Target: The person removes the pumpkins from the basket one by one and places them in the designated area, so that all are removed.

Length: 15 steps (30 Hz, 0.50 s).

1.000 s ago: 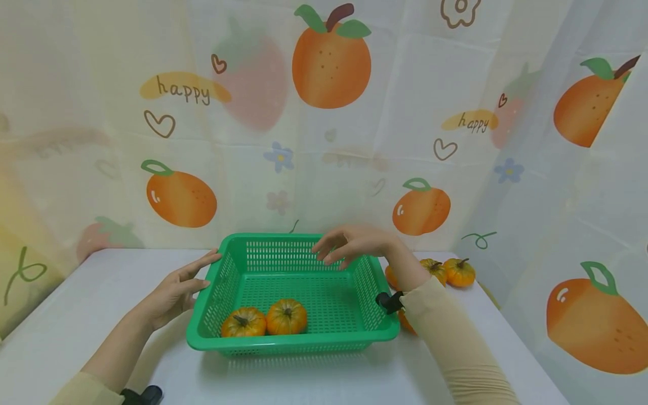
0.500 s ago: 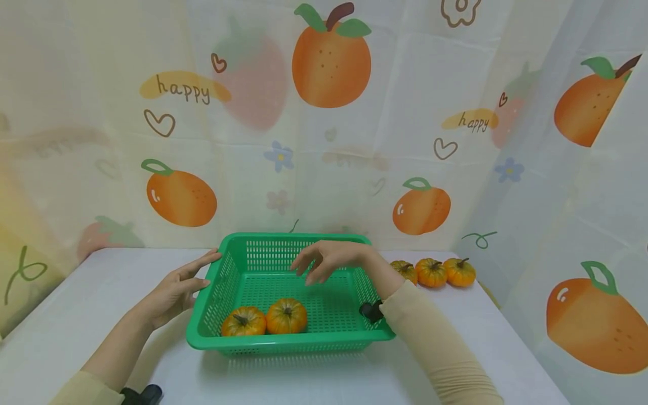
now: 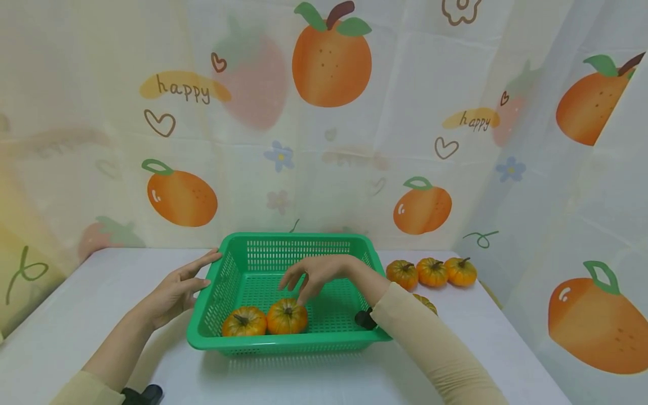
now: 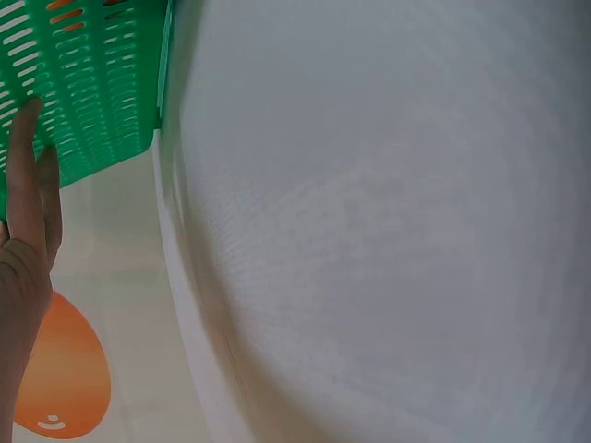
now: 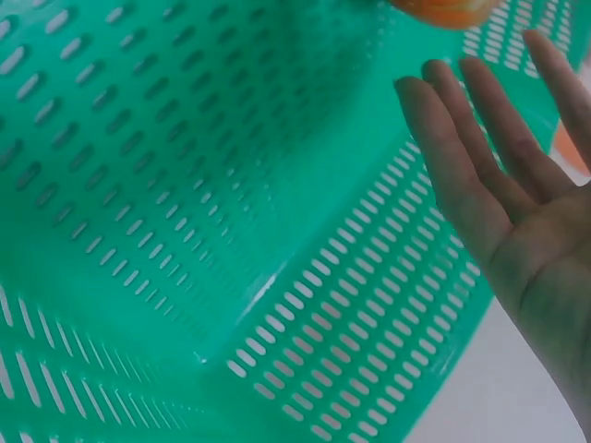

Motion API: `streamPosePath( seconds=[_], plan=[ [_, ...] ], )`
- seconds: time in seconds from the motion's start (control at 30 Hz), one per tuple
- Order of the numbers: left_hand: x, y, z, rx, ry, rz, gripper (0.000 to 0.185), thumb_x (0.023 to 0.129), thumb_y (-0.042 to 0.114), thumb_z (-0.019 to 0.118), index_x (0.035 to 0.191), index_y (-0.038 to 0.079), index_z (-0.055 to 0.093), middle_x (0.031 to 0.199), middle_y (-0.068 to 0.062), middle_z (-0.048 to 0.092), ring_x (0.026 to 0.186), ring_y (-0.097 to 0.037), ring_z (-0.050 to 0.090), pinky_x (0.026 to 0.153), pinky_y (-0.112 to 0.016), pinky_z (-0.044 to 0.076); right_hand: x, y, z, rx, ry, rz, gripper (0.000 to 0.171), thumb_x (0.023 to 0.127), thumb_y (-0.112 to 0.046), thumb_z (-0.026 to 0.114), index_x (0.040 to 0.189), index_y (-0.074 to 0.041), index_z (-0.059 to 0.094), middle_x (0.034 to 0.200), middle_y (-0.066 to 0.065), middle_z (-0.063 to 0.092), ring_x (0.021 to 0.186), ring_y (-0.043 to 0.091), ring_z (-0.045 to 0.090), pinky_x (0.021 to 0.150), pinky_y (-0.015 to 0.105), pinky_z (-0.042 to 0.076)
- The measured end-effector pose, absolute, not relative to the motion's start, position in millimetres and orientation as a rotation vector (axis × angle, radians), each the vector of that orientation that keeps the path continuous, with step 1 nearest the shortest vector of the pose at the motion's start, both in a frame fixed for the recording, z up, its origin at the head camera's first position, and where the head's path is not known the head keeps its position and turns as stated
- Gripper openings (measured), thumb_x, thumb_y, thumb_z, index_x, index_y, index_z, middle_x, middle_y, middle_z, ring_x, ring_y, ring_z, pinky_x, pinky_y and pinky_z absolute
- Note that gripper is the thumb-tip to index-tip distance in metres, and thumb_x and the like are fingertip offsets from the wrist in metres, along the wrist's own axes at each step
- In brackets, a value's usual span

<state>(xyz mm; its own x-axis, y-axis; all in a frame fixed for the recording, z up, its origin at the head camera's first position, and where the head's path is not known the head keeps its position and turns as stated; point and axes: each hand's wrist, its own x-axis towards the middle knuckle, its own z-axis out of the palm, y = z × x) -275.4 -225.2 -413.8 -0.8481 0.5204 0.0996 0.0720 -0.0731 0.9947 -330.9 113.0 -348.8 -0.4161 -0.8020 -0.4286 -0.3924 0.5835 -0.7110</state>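
Observation:
A green slotted basket (image 3: 230, 337) stands on the white table (image 3: 91, 298). Two small orange pumpkins (image 3: 244, 323) (image 3: 287, 316) lie at its near side. My right hand (image 3: 310, 277) reaches down into the basket, fingers straight and spread, fingertips just above the right pumpkin; it holds nothing. In the right wrist view the open palm (image 5: 517, 203) hangs over the basket floor (image 5: 185, 185), an orange pumpkin (image 5: 443, 11) at the top edge. My left hand (image 3: 178, 289) rests flat against the basket's left rim, fingers straight; the left wrist view shows its fingers (image 4: 28, 175) on the basket wall (image 4: 83, 92).
Three more small pumpkins (image 3: 402, 274) (image 3: 432, 271) (image 3: 460, 270) sit in a row on the table right of the basket, and another (image 3: 424, 302) peeks out behind my right sleeve. A fruit-print curtain (image 3: 324, 112) closes off the back and right side.
My right hand has moved from above the basket's far right corner leftward and down into the basket, ending over the right pumpkin. The left hand and basket have stayed put.

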Motion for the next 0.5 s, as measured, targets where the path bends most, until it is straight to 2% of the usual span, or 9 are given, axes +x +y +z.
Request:
streamPosePath(
  seconds=[0.2, 0.3, 0.5],
  plan=[
    [-275.2, -225.3, -414.4, 0.635, 1.887, 1.989, 0.061, 0.096, 0.005, 0.04, 0.15, 0.012, 0.014, 0.159, 0.009, -0.013, 0.113, -0.002, 0.058, 0.085, -0.03, 0.056, -327.0, 105.2, -355.7, -0.947, 2.042, -0.573, 0.055, 0.08, -0.022, 0.072, 0.132, -0.023, 0.052, 0.138, 0.005, 0.049, 0.114, 0.015, 0.059, 0.084, 0.028, 0.053],
    [-275.2, -225.3, -414.9, 0.642, 1.886, 1.991, 0.061, 0.096, 0.005, 0.04, 0.15, 0.012, 0.014, 0.159, 0.008, -0.013, 0.117, -0.001, 0.056, 0.086, -0.029, 0.056, -325.5, 103.9, -356.7, -0.953, 2.048, -0.544, 0.056, 0.08, -0.023, 0.072, 0.132, -0.025, 0.051, 0.14, 0.006, 0.047, 0.115, 0.015, 0.058, 0.082, 0.029, 0.054],
    [-275.9, -225.1, -415.0, 0.653, 1.888, 1.989, 0.061, 0.096, 0.004, 0.04, 0.15, 0.012, 0.013, 0.159, 0.009, -0.012, 0.113, -0.003, 0.058, 0.085, -0.029, 0.056, -325.2, 102.3, -358.8, -0.957, 2.027, -0.544, 0.058, 0.08, -0.02, 0.072, 0.133, -0.028, 0.05, 0.142, 0.007, 0.044, 0.119, 0.017, 0.056, 0.085, 0.034, 0.055]
  ],
)
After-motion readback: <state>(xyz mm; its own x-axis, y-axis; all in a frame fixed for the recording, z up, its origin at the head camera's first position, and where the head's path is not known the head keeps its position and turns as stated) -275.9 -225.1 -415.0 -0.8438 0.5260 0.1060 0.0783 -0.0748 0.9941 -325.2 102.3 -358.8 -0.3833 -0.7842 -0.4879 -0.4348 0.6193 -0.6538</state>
